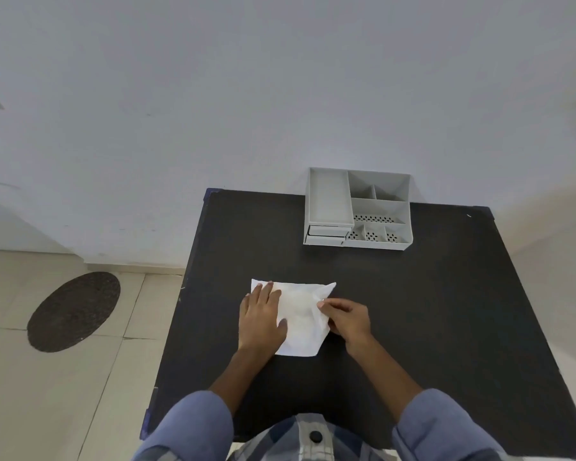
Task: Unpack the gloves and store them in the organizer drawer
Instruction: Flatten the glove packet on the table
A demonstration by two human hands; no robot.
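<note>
1. White and crinkly, the plastic packet of gloves [300, 319] lies flat on the black desk [429, 311], nearer the front edge than the back and a little left of the middle.
2. The left hand [261, 319] rests palm down on the packet's left part, fingers spread and flat, pressing it to the desk rather than gripping it.
3. The right hand [348, 319] sits at the packet's right edge, thumb and fingertips drawn together in a pinch on the plastic there; that edge is puckered where it is pinched.
4. What the packet holds cannot be made out through the wrapping, and whether it has been opened cannot be told.
5. The grey organizer [358, 209] stands at the back edge of the desk, against the wall [280, 94], right of the middle and well apart from the packet.
6. Its left side has an open tray on top with two shut drawers [328, 235] stacked beneath; its right side is split into several open compartments, some with perforated floors.
7. Both forearms come in from the front edge, in rolled blue sleeves [193, 430].
8. On the tiled floor [64, 394] to the left of the desk lies a dark oval mat [74, 311].
</note>
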